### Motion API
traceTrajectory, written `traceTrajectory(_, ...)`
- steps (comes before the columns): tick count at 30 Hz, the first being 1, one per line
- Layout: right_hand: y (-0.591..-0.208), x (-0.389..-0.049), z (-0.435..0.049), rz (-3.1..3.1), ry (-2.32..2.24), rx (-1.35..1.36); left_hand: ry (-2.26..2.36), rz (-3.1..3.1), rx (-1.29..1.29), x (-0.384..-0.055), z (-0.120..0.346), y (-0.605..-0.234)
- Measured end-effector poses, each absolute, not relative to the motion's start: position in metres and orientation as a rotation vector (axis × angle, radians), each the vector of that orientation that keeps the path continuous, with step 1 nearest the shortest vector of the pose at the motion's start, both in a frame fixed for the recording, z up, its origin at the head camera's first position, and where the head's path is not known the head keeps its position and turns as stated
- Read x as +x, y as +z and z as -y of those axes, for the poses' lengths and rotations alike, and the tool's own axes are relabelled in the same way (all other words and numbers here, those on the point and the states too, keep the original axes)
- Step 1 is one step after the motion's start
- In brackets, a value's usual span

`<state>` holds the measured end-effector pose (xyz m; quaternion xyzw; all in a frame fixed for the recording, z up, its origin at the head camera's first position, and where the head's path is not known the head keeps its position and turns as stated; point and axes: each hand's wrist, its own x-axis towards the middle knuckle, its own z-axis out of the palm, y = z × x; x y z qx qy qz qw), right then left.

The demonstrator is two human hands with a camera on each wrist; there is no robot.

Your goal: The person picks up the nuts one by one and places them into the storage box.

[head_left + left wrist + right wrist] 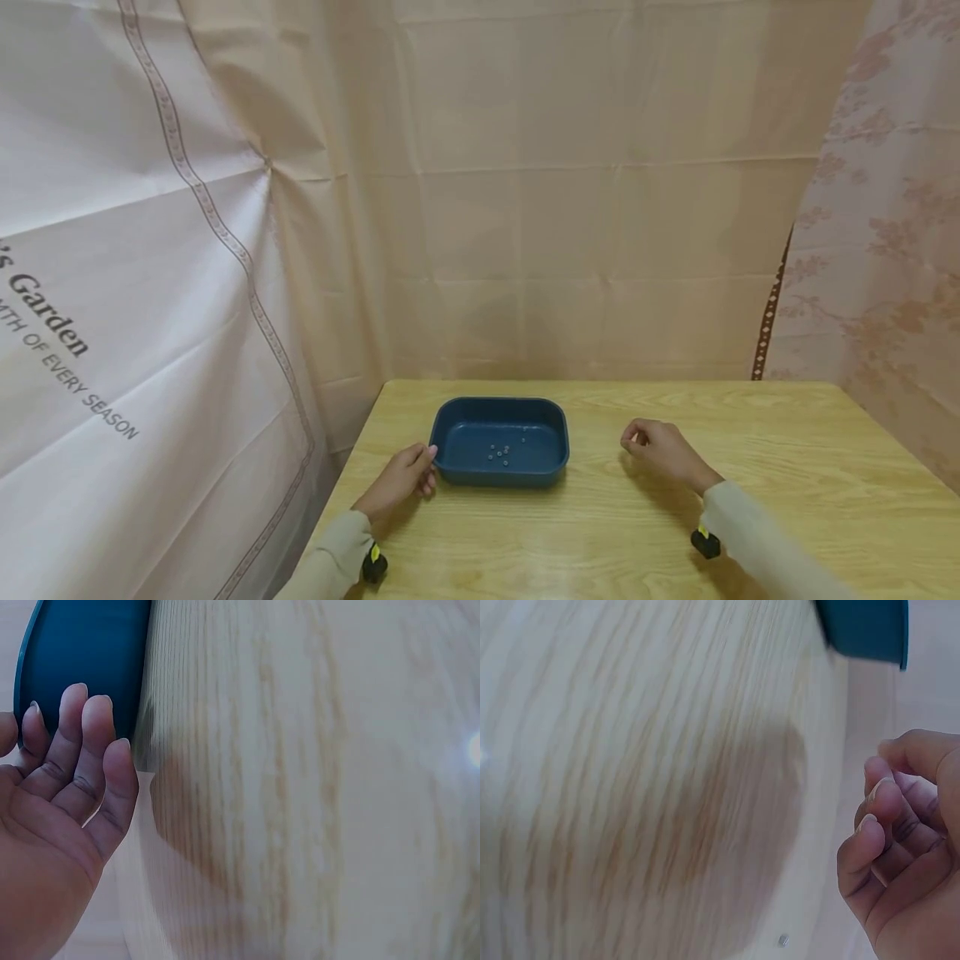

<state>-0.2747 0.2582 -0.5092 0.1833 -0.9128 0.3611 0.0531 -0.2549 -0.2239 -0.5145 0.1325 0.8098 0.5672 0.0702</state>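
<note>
A dark blue rectangular tray [501,480] sits on the table, with several tiny ring-shaped pieces [499,454] on its floor, too small to identify. My left hand [405,477] holds the tray's left edge, thumb at the rim; the left wrist view shows the other fingers [97,720] bent along the outer wall. To the right of the tray, my right hand [663,450] hovers over the table with curled fingers, thumb and index tips close together. Nothing shows between those fingertips. In the right wrist view, a small shiny piece [783,940] lies on the table.
A light wood-grain table [615,533] carries the tray. Beige cloth [570,250] hangs behind its far edge. White printed cloth [150,317] hangs along the left, and flowered cloth [885,250] on the right.
</note>
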Motion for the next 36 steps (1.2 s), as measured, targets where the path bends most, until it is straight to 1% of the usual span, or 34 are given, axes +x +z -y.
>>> traceTrajectory(5, -0.512, -0.276, -0.273, 2.815, 1.139, 0.461, 1.699, -2.441, 0.397, -0.256, 0.225, -0.515)
traceTrajectory(18, -0.517, -0.271, -0.307, 2.836, 1.173, 0.353, 1.701, -2.433, 0.398, -0.255, 0.226, -0.516)
traceTrajectory(23, -0.520, -0.273, -0.319, 2.878, 1.109, 0.302, 1.697, -2.428, 0.393, -0.255, 0.226, -0.516)
traceTrajectory(36, -0.525, -0.276, -0.344, 2.894, 1.026, 0.267, 1.686, -2.437, 0.379, -0.256, 0.224, -0.515)
